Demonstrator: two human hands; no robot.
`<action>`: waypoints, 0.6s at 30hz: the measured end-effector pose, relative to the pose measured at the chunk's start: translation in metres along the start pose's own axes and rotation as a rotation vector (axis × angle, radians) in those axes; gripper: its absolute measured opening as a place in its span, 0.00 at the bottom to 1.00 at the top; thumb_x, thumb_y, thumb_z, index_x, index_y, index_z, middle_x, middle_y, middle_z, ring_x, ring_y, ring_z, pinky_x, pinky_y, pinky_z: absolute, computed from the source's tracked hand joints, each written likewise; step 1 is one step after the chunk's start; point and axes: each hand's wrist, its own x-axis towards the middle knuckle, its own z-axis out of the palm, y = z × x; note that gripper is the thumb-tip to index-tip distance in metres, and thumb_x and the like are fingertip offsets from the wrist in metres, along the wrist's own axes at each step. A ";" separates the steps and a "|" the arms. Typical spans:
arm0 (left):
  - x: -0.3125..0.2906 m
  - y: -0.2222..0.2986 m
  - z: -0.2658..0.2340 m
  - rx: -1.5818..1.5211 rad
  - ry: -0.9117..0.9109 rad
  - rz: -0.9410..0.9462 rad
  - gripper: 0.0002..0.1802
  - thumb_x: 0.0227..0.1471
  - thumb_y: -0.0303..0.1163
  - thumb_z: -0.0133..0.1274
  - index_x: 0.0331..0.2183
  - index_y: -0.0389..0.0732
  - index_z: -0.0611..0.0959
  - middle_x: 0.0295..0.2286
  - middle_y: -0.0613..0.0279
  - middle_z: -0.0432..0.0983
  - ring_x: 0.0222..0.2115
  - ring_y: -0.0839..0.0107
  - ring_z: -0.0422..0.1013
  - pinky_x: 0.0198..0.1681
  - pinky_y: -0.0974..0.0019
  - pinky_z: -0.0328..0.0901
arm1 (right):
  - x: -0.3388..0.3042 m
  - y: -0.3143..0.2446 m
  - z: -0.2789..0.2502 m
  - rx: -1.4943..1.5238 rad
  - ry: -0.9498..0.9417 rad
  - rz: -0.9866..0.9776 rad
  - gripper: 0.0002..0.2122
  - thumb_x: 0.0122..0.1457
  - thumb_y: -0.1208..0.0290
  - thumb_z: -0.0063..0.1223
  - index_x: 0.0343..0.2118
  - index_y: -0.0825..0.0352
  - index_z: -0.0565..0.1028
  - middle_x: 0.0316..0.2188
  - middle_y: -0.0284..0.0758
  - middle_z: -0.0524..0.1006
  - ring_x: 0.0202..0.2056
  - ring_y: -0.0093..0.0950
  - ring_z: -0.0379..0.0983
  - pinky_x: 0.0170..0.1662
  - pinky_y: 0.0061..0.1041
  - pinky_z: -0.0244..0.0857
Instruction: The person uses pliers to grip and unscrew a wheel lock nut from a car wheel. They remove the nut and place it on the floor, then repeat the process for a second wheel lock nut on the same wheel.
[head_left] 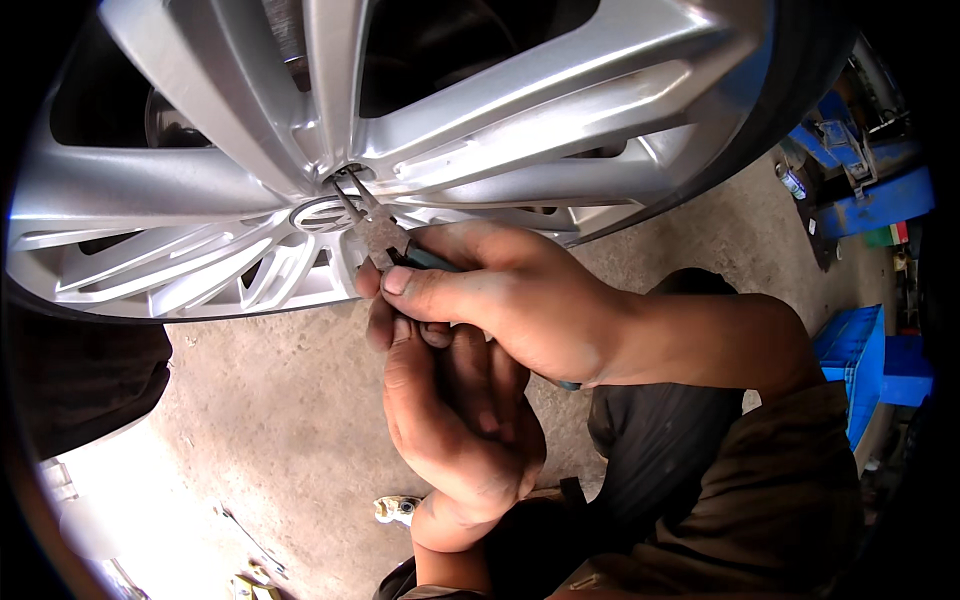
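My right hand (490, 285) is closed round needle-nose pliers (381, 237) with dark green handles, the thumb lying along them. The slim jaws point up and away, their tips at a lug hole (350, 171) near the hub of a silver alloy wheel (215, 90). Just left of the jaws is the round centre cap (325, 213). My left hand (455, 420) is closed right below the right one, fingers curled and thumb pressed near the right fingertips. Whatever lies in its pinch is hidden.
The wheel's black tyre (770, 110) curves round the right side. Blue metal equipment (880, 200) and a blue bin (850, 360) stand at right. On the concrete floor (270, 400) lie a small metal part (397, 509) and a long thin tool (250, 538). My bent knee (660, 430) is near the wheel.
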 end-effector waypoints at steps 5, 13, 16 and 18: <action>0.002 -0.007 -0.014 0.100 0.039 0.049 0.16 0.62 0.43 0.40 0.42 0.44 0.74 0.25 0.71 0.68 0.26 0.84 0.67 0.30 0.79 0.62 | -0.003 -0.002 0.002 -0.023 0.014 0.047 0.15 0.68 0.60 0.43 0.42 0.70 0.73 0.33 0.32 0.76 0.36 0.19 0.71 0.41 0.19 0.66; 0.015 -0.032 -0.024 0.132 0.154 0.148 0.16 0.63 0.43 0.38 0.37 0.45 0.77 0.17 0.78 0.59 0.14 0.87 0.53 0.17 0.81 0.48 | 0.001 0.002 -0.005 -0.305 0.037 -0.012 0.17 0.67 0.58 0.43 0.31 0.67 0.75 0.28 0.28 0.75 0.32 0.17 0.69 0.38 0.19 0.64; 0.013 -0.029 -0.019 0.171 0.170 0.147 0.16 0.63 0.43 0.37 0.36 0.46 0.76 0.15 0.77 0.58 0.12 0.86 0.53 0.14 0.79 0.47 | 0.000 0.001 -0.002 -0.304 0.024 -0.051 0.17 0.67 0.57 0.43 0.30 0.66 0.75 0.26 0.27 0.74 0.30 0.16 0.68 0.35 0.19 0.63; 0.013 -0.026 -0.017 0.208 0.080 0.125 0.17 0.62 0.45 0.37 0.37 0.46 0.75 0.15 0.76 0.60 0.11 0.85 0.55 0.13 0.79 0.49 | 0.000 -0.007 -0.003 -0.296 0.053 0.033 0.17 0.67 0.58 0.43 0.30 0.66 0.76 0.25 0.26 0.73 0.30 0.16 0.67 0.35 0.19 0.63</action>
